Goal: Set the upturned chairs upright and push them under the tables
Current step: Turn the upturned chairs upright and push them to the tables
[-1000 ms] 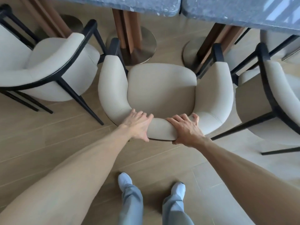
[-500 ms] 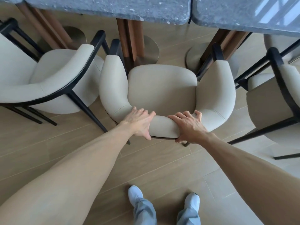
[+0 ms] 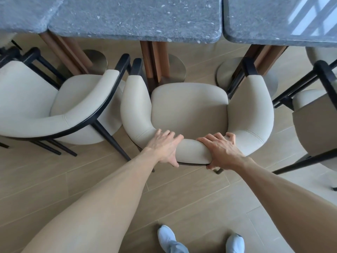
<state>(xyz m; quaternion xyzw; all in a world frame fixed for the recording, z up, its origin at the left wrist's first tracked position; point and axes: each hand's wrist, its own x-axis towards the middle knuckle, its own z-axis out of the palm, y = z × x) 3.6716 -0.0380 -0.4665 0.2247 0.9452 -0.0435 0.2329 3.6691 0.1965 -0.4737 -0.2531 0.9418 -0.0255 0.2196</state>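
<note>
Chair (image 3: 189, 108) upright, its curved backrest gripped by left hand (image 3: 164, 148) and right hand (image 3: 221, 152) side by side, table (image 3: 135, 19) lying straight ahead beyond both.

Two bare forearms, no sleeves, no watch or rings seen on the hands. Pale blue-grey trousers (image 3: 175, 246) below, loosely creased. Light blue-white shoes (image 3: 165, 234), rounded toes, no visible laces.

Pale wood-plank floor (image 3: 182, 194) — two white shoes (image 3: 166, 235) near the bottom edge.
</note>
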